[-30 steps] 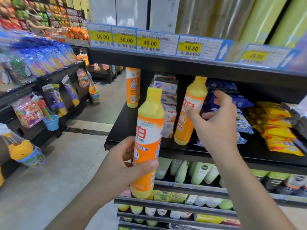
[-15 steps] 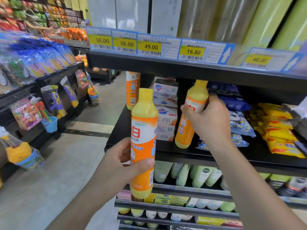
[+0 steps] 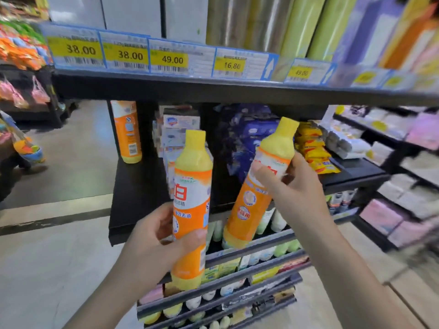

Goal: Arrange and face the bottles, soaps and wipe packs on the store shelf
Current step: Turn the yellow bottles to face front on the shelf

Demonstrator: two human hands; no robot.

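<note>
Bottles first: two orange-and-yellow ones, one in each hand, both off the black shelf and held in front of it.

Left hand grips the left bottle low on its body, thumb across the label, fingers curled round the back. I read it as upright, cap up, label facing me.

Right hand grips the right bottle around the upper label, just below the shoulder. This one tilts, cap leaning up and away to the right, base swung down toward the left hand's bottle. The two bottles sit near each other but apart (a clear gap between them at mid-height).

Third bottle of the same kind stands on the shelf, up and to the left of my left hand, back label turned outward.

Between and behind the two held bottles: a stack of boxed soaps, partly hidden by the left bottle. Behind the right bottle, dark blue wipe packs piled loosely. Beyond the right hand, to its right, yellow packs lie on the same shelf.

Above both hands, price tags run along the edge of the upper shelf; I can read 38.00, 38.00, 49.00, 16.80.

Below the hands, lower racks hold rows of pale tubes; edges of the view are blurred.
</note>
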